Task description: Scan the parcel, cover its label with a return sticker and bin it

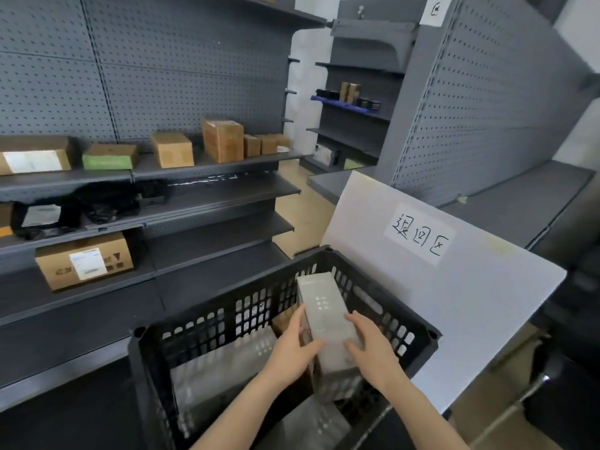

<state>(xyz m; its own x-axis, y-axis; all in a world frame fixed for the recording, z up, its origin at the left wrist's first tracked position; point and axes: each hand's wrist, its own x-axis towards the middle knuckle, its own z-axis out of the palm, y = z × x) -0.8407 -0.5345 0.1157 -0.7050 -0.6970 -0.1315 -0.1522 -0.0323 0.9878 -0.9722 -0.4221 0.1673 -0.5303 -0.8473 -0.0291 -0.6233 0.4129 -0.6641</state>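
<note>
Both hands on the parcel, inside the black slotted bin. Left hand grips the parcel's left edge, fingers curled up along the side, thumb on the near top corner. Right hand clamps the right edge, fingers spread over the top face. Grip on both sides is closed on the parcel.

Parcel is a long pale grey box, lying tilted, far end resting up against the bin's back right wall, near end lower in the hands. Its top face shows a faint light pattern; can't tell if that's a sticker or light through the slots.

Other pale wrapped parcels lie under and left of it in the bin, plus a brown box just beside the left hand.

Behind the bin on the right: a white board leaning, with a handwritten paper sign.

Left: grey pegboard shelving carrying cardboard boxes, a green box, black bags, and a labelled carton lower down.
</note>
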